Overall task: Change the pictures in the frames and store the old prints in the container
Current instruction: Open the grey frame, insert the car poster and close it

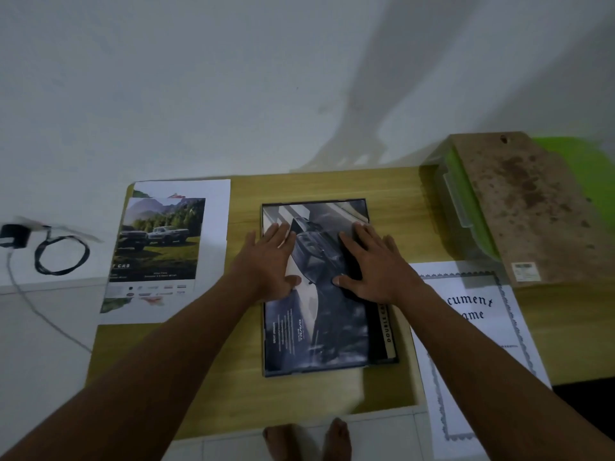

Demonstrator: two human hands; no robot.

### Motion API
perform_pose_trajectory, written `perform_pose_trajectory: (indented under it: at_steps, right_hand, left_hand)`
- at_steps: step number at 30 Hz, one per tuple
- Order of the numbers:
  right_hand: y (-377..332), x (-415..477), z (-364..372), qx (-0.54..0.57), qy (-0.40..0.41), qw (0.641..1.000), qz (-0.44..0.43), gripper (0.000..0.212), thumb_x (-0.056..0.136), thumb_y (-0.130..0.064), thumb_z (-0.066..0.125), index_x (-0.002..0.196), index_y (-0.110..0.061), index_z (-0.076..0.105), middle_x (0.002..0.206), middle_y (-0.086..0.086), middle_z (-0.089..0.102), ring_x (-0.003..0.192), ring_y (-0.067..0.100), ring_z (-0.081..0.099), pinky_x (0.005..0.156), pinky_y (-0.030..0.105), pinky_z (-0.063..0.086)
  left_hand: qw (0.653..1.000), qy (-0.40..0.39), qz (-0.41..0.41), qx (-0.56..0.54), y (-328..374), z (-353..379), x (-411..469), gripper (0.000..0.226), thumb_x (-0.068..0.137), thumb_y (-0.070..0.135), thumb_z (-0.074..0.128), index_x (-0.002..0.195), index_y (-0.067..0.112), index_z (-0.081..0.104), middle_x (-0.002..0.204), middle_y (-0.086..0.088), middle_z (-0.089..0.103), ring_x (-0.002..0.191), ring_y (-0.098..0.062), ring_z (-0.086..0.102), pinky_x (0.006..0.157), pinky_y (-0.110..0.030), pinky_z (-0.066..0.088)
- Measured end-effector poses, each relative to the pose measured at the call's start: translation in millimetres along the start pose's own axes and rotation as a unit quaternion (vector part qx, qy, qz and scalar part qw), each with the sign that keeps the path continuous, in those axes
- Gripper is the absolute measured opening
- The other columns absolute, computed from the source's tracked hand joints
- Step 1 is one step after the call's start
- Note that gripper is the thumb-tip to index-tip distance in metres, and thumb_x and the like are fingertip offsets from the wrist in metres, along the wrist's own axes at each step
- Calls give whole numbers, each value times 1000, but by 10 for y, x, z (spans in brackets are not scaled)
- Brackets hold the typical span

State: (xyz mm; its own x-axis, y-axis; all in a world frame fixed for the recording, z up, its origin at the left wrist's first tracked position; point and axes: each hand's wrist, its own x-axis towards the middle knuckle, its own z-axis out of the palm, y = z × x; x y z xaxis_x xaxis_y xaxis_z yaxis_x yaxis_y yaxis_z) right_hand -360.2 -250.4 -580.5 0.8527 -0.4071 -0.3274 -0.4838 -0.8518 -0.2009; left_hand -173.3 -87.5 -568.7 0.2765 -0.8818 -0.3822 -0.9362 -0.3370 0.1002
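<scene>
- Frame (316, 202): a thin black rectangle lying flat in the middle of the pale wood-grain tabletop (233, 377).
- Print (332, 327): a glossy, dark car sheet lying inside the frame, slightly skewed.
- Left hand (271, 261): grip spread, fingers straight, palm flat on the print's upper left.
- Right hand (372, 264): grip spread, flat on the print's upper right.
- Left of the frame: a glossy truck print (159, 241) on white sheets.
- Right of the frame: a white certificate (472, 327) with a scalloped border.
- Beyond the frame's right corner: a clear-and-green plastic container (462, 201), with a stained brown board (522, 207) resting over it.

Left hand (270, 261) and right hand (372, 264) seemingly press flat on the framed print (319, 324).
</scene>
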Motion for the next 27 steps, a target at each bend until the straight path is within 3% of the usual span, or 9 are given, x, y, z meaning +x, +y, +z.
perform_pose_trajectory:
  at_steps: [3, 6, 11, 14, 19, 27]
  right_hand:
    - [11, -8, -12, -9, 10, 1000, -6, 96, 83, -74, 46, 158, -24, 11, 165, 10, 0, 152, 26, -8, 120, 57, 6]
    - [53, 24, -17, -14, 16, 1000, -17, 96, 84, -76, 44, 157, -24, 11, 165, 10, 0, 152, 27, -8, 120, 57, 7]
    - [79, 5, 32, 0, 15, 999, -33, 92, 90, -75, 31, 158, -23, -2, 165, 12, -11, 151, 27, -15, 121, 58, 4]
    - [90, -8, 57, 0, 33, 999, -35, 90, 90, -76, 25, 158, -21, 5, 165, 15, -4, 152, 30, -9, 120, 60, 6]
    - [123, 62, -11, -8, 46, 998, -39, 85, 93, -73, 26, 157, -20, 10, 165, 14, 2, 152, 29, -6, 119, 61, 6]
    - [185, 36, -20, 1, 33, 998, -46, 86, 93, -72, 25, 158, -20, 2, 165, 12, -5, 152, 28, -11, 120, 60, 7]
  left_hand:
    - [1000, 20, 4, -5, -3, -26, 43, 97, 85, 62, 51, 154, 16, 1, 161, -9, -10, 148, -24, -9, 119, -51, 3]
    - [1000, -5, -11, -9, -25, -50, 123, 105, 83, 65, 52, 153, 17, -11, 159, -9, -18, 148, -24, -14, 117, -52, -1]
    - [999, -1, -29, 14, 13, 16, 123, 100, 87, 63, 47, 152, 19, -15, 158, -8, -22, 145, -27, -21, 115, -55, -5]
    - [999, 14, -41, 1, 83, 42, 120, 91, 91, 59, 43, 152, 19, -11, 159, -8, -20, 146, -27, -21, 114, -57, -5]
    - [997, 23, -68, -26, 125, 58, 144, 83, 93, 65, 27, 153, 21, -10, 159, -6, -20, 146, -25, -20, 117, -59, -1]
    - [993, 35, -90, -64, 139, 49, 94, 85, 92, 68, 25, 153, 19, -9, 160, -8, -18, 147, -25, -16, 119, -50, -2]
